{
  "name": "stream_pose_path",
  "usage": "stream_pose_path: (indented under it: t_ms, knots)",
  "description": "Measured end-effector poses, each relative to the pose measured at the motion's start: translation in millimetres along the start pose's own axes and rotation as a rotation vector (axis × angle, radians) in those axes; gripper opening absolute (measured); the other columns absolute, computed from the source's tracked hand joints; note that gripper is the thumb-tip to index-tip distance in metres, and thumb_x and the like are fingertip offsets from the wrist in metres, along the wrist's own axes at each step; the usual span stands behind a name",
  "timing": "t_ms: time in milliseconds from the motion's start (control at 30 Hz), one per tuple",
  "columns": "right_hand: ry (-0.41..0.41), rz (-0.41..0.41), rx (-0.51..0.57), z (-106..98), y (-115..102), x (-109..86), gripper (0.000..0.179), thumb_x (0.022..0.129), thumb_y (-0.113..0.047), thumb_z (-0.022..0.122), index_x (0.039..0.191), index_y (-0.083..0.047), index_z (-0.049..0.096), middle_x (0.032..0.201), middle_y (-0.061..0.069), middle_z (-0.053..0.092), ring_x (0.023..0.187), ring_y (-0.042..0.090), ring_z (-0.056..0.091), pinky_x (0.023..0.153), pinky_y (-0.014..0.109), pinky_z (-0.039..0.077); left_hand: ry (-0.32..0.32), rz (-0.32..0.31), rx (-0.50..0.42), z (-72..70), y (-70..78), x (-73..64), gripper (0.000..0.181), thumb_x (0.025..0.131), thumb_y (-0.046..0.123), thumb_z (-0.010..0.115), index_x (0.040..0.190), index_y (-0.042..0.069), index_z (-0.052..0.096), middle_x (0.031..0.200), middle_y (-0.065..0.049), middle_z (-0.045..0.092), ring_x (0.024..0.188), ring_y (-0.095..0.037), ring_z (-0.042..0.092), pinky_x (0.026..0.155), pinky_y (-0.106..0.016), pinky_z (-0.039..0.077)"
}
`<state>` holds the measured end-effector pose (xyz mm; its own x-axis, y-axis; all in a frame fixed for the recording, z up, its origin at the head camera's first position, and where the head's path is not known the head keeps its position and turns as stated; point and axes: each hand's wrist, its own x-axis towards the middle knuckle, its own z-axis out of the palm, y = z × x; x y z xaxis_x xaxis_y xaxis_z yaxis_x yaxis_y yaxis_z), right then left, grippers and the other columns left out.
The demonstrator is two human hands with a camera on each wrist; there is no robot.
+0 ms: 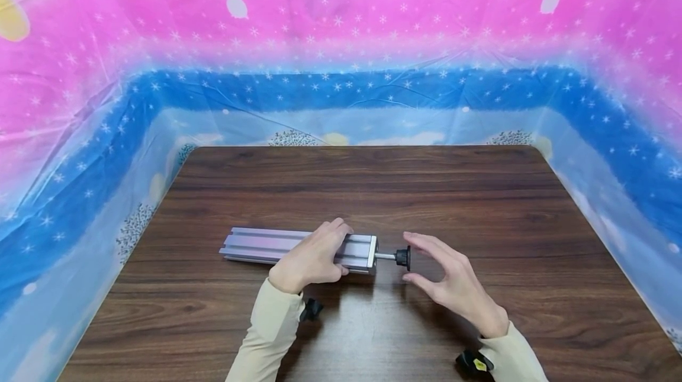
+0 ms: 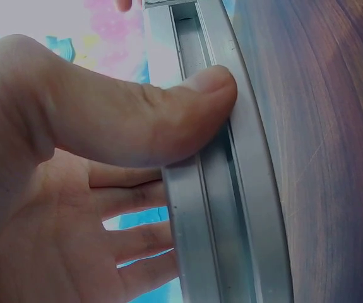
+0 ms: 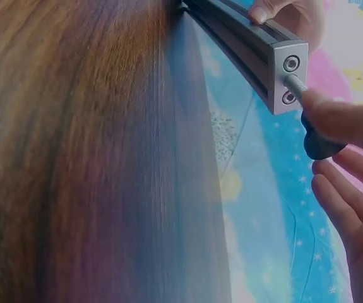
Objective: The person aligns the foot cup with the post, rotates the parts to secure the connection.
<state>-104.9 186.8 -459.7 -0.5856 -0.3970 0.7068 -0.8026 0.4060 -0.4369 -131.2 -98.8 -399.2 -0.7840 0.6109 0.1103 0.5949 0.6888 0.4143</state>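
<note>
A slotted aluminium profile [image 1: 261,246] lies lengthwise on the table. My left hand [image 1: 314,260] grips it near its right end; in the left wrist view, the thumb [image 2: 194,113] presses on the slotted side and the other fingers are partly hidden behind the bar. From the end plate [image 3: 281,79], with its two bolts, a threaded rod [image 1: 385,256] sticks out to the right. It carries a black levelling foot [image 1: 403,258]. My right hand [image 1: 455,281] is spread around that foot, thumb and fingers apart, seemingly without gripping it.
The dark wood-grain table [image 1: 373,186] reaches back to a printed pink and blue cloth [image 1: 351,86] that hangs on its far side and both flanks. Black straps [image 1: 473,363] sit at both wrists.
</note>
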Motion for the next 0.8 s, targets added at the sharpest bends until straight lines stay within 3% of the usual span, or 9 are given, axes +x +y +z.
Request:
stream_pose_path:
  t_ms: [133,300,567,800]
  knots:
    - [0.028,-0.058,0.004,1.1,1.6,1.3,0.070,0.061,0.007,0.089,0.128,0.000,0.066,0.125,0.015,0.070,0.116,0.023,0.067,0.106,0.016,0.043,-0.002,-0.001,-0.003,-0.3,0.2,-0.3,0.054,0.071,0.006,0.081,0.119,-0.004,0.060,0.114,-0.012,0.061,0.103,-0.029,0.057,0.094,-0.041,0.048]
    - [0.030,-0.055,-0.012,0.3,1.7,0.7,0.066,0.063,0.007,0.087,0.125,-0.003,0.069,0.122,0.011,0.072,0.111,0.023,0.070,0.103,0.015,0.045,-0.005,-0.002,-0.005,-0.6,0.3,-0.1,0.054,0.071,0.005,0.081,0.120,-0.005,0.059,0.114,-0.012,0.060,0.102,-0.028,0.056,0.093,-0.041,0.048]
    - [-0.007,0.047,-0.046,-1.0,-1.7,-1.5,0.058,0.073,-0.007,0.087,0.128,-0.006,0.069,0.116,0.008,0.074,0.100,0.020,0.073,0.098,0.013,0.047,0.002,0.009,-0.005,-1.6,1.0,-0.3,0.055,0.070,0.004,0.080,0.120,-0.006,0.059,0.113,-0.014,0.060,0.104,-0.029,0.057,0.106,-0.045,0.044]
    - [-0.050,0.146,-0.076,-0.8,-2.7,-3.3,0.048,0.080,-0.008,0.082,0.126,-0.006,0.069,0.106,0.002,0.076,0.086,0.013,0.074,0.087,0.016,0.052,0.020,0.017,0.009,-1.9,1.7,-0.7,0.055,0.069,0.005,0.081,0.119,-0.006,0.060,0.112,-0.013,0.061,0.100,-0.028,0.056,0.093,-0.042,0.048]
